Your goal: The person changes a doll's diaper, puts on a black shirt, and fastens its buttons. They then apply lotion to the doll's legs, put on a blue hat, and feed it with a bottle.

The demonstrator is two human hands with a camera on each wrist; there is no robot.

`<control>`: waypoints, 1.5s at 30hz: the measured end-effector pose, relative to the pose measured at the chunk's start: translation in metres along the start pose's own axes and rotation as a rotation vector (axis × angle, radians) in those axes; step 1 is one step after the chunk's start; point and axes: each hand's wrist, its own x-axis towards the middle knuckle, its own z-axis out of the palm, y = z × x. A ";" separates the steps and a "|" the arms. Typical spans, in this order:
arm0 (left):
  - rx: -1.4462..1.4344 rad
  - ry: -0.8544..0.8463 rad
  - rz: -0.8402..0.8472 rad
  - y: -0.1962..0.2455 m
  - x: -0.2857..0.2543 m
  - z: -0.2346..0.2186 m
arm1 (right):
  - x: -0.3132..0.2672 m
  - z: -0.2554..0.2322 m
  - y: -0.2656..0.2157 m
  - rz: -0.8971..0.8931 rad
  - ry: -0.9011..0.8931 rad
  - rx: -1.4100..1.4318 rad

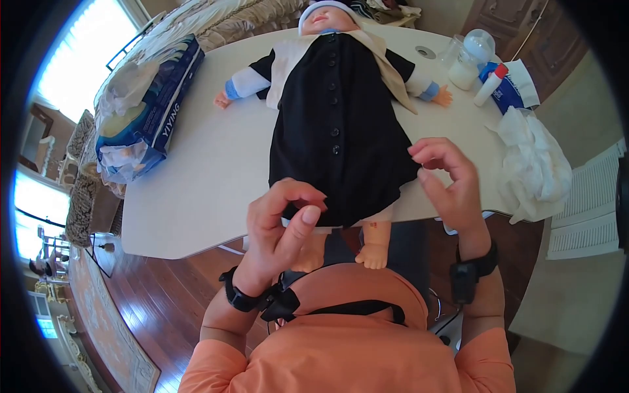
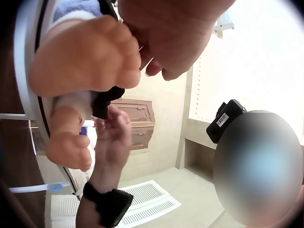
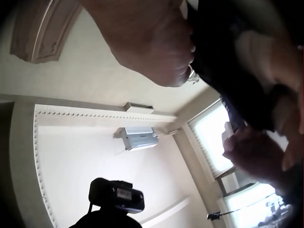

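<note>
Doll lies face-up on bench, feet past near edge, prob. so black dress hem's w/in reach of L hand & R hand, fingers bent; can't tell if gripping.

So I've got both hands up in front of the torso, left hand and right hand, fingers bent toward each other but well apart. Forearms angle up from the elbows, a black strap on each wrist.
</note>
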 end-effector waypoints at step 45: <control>0.144 -0.942 0.119 0.055 0.137 0.001 | 0.004 0.082 0.033 -0.086 -0.075 -0.822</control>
